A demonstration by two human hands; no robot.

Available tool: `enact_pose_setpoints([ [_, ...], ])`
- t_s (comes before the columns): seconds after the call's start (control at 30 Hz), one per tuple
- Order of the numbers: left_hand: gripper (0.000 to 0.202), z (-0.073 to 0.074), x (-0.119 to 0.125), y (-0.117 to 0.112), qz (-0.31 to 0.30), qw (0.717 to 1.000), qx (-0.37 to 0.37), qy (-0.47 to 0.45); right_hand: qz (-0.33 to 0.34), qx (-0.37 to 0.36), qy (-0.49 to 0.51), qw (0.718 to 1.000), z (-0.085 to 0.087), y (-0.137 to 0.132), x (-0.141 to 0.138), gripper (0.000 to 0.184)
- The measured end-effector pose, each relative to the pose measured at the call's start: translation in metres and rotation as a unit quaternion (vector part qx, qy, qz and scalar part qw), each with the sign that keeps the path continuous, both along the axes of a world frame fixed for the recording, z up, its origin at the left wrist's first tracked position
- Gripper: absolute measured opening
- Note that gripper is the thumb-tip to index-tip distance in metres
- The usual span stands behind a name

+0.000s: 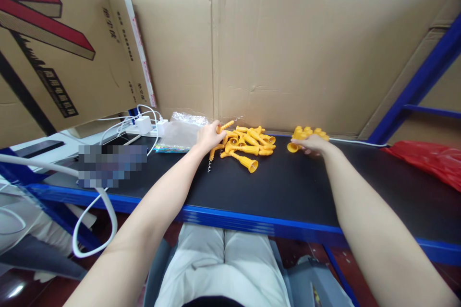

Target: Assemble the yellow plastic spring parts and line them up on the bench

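Observation:
My left hand (208, 136) is closed around a yellow corkscrew (226, 125), whose thin metal spiral points up and to the right. Beside and below that hand lies a heap of yellow plastic corkscrew parts (248, 142), some with flared, bell-shaped ends. One corkscrew with its spiral (209, 165) bare hangs toward the front left of the heap. Off to the right, my right hand (314, 145) has its fingers closed on a yellow bell-shaped sleeve (293, 147). Right behind it stands a cluster of several similar yellow sleeves (309, 132); my fingers partly cover them.
A stack of clear plastic bags (180, 133) lies left of the heap. White chargers (144, 124) with cables stand farther left, near a blurred-out object (112, 165). Cardboard (288, 57) walls the back. Red plastic (425, 160) lies right; a blue rail (252, 220) edges the black shelf.

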State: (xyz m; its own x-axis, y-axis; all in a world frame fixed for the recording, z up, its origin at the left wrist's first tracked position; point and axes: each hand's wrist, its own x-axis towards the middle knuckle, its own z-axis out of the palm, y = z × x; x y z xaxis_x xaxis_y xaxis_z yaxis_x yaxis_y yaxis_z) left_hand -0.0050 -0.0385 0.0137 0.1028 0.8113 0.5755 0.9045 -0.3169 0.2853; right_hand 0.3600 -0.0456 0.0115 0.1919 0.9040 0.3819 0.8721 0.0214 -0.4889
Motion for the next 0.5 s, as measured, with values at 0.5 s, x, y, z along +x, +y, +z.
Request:
enact_pose_setpoints([
  [0.5, 0.036, 0.001, 0.0, 0.0, 0.008, 1.0, -0.022, 0.004, -0.121, -0.226, 0.06, 0.965, 0.011, -0.009, -0.021, 0.039],
])
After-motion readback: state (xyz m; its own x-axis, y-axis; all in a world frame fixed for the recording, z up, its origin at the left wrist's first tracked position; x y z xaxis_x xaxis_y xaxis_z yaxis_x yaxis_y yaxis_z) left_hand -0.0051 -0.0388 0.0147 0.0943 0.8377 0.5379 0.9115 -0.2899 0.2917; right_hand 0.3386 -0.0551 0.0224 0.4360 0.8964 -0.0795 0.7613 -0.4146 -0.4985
